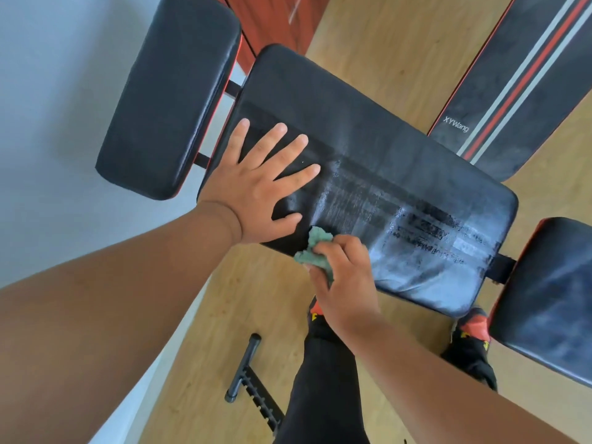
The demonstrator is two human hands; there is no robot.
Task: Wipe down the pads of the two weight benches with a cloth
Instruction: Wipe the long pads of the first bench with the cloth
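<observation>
The left hand [256,184] lay flat with fingers spread, apparently steadying the middle pad [400,174], while the right hand [342,277] clutched the green cloth [315,248] at its near edge.

- Middle pad [368,149] of the near bench: black, glossy, rounded corners, lying at a slant across the view, with pale smeared streaks over its near half.
- Head pad [169,91] sits just beyond its left end, black with a red edge, joined by dark brackets.
- Third pad [551,296] at the right end, black, hazed with pale film.
- Second bench pad [525,81] lies apart at upper right, black with red and white stripes, lettered "XYWang".
- Green cloth [315,251], crumpled, sits at the middle pad's near edge.
</observation>
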